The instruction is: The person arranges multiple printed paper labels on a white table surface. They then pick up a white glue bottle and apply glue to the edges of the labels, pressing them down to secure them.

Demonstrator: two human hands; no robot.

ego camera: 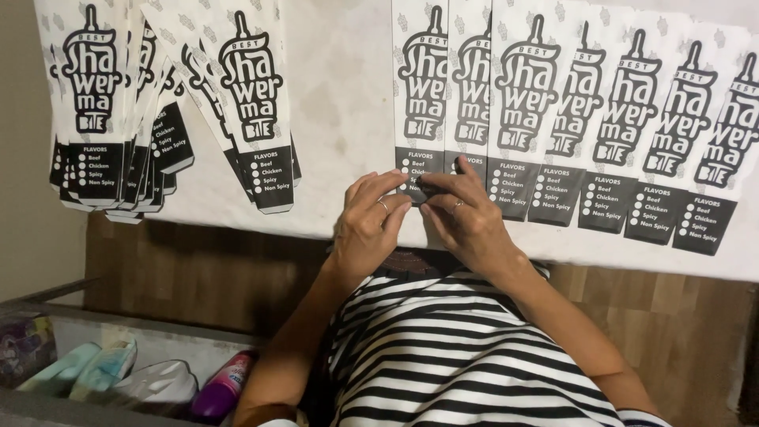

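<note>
Paper covers the table (340, 126), a pale, slightly creased sheet whose near edge ends over a dark wood-grain front. From my remote seat I see a grey bin (47, 308) at lower left holding a pink-capped bottle (225, 383) and pale cloths (87, 368). On the table's left lies a loose fan of long, narrow paper sleeves (118, 103), white with black lettering and a black band at the lower end, overlapping at angles. Right of the bare middle a tidier row of the same sleeves (601, 126) runs to the edge, each lapped over its neighbour. My left hand (370, 225) curls at the leftmost sleeve of the row (417, 95), fingers narrow and bent, tips resting on its black lower end; a ring shows on one finger. My right hand (466, 217) meets it just beside, thumb and forefinger pinched narrow on the same lower edge, also ringed. Whether either hand truly grips the sleeve or only presses it, I cannot tell. Below, a black-and-white striped shirt (466, 364) fills the foreground
</note>
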